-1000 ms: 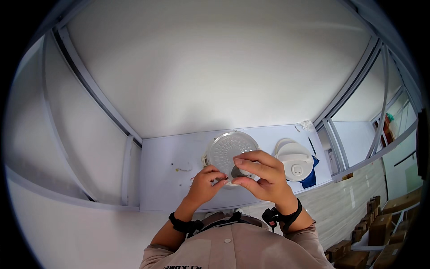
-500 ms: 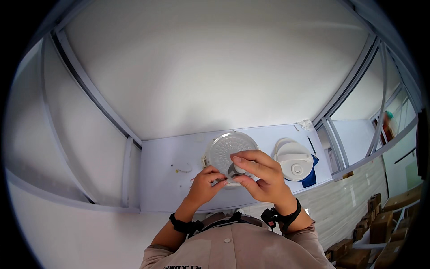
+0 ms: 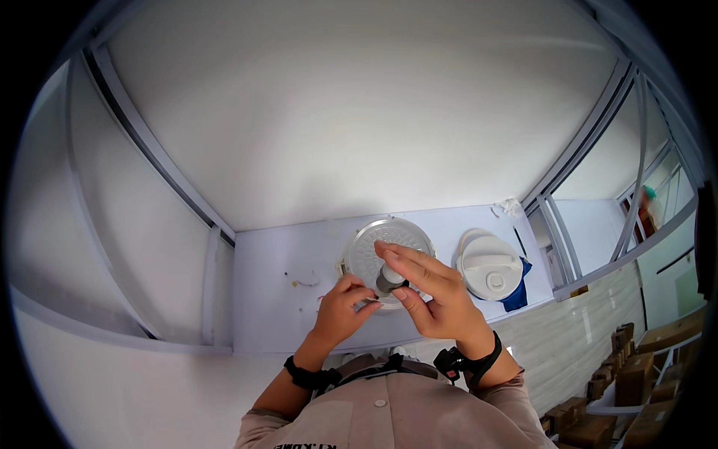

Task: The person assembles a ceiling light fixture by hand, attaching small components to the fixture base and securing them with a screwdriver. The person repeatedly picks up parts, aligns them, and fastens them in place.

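A short grey cylinder with a pale rounded end (image 3: 388, 281), perhaps a screwdriver handle, is between the thumb and fingers of my right hand (image 3: 430, 288). Those fingers lie nearly straight along its far side. Close to the cylinder's lower end, my left hand (image 3: 344, 310) has thumb and forefinger pinched together; what they hold is too small to make out. Beneath both hands stands a round appliance body with a silver patterned disc (image 3: 366, 258) on it, its near part covered by my fingers.
Right of the disc, a white appliance lid with a handle (image 3: 490, 266) rests partly on a blue cloth (image 3: 516, 301). Small wire pieces (image 3: 303, 283) lie left on the white table (image 3: 262, 314). Crumpled white material (image 3: 511, 207) sits at the far right corner. Framed panels (image 3: 149, 150) flank the table.
My right fingers have straightened and shifted slightly left over the grey cylinder, whose pale end now shows more. My left hand stays almost in place.
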